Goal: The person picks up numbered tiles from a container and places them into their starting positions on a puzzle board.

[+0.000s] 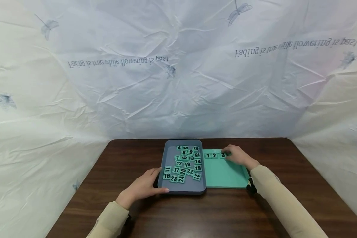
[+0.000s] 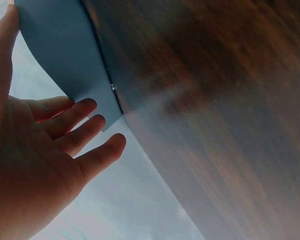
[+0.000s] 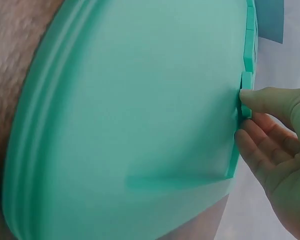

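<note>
A grey tray (image 1: 170, 152) holds several loose green number tiles, some of them turned sideways. My left hand (image 1: 147, 185) rests around its near left corner, thumb along the front wall. From the left wrist view, the left hand's fingers (image 2: 85, 125) lie fairly straight against the tray's outer side (image 2: 65, 45). Beside the tray is a green board (image 1: 224, 175) with a raised edge. Tiles 1 (image 1: 207, 155) and 2 (image 1: 214, 155) sit along its far edge. My right hand (image 1: 236, 155) pinches tile 3 (image 1: 223, 155) between thumb and fingers, slightly right of tile 2.
The dark wooden table (image 1: 131, 158) extends around the tray and board. A pale printed sheet (image 1: 178, 99) hangs behind the table's far edge and along both sides. The tray stands directly against the board's left side.
</note>
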The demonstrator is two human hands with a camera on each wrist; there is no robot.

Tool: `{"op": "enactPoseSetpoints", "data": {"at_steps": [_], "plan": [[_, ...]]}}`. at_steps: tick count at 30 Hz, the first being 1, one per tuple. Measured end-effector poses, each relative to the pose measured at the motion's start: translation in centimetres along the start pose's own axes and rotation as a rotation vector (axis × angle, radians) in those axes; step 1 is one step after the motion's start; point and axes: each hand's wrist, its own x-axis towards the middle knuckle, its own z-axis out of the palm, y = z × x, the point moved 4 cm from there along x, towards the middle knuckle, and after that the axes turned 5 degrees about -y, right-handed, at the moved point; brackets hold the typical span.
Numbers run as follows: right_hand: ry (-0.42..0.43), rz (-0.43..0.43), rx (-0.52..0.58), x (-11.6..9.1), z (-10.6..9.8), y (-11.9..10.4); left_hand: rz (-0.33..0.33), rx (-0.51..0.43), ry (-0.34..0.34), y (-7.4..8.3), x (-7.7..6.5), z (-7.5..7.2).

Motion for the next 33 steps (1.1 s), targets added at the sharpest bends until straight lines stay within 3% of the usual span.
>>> {"op": "enactPoseSetpoints", "data": {"at_steps": [25, 33], "plan": [[-0.036, 0.014, 0.063, 0.6, 0.4, -0.8, -0.016, -0.005, 0.001, 0.1, -0.1, 0.0], [-0.025, 0.030, 0.064, 0.9, 0.1, -0.6, 0.036, 0.018, 0.012, -0.1, 0.0, 0.1]]}}
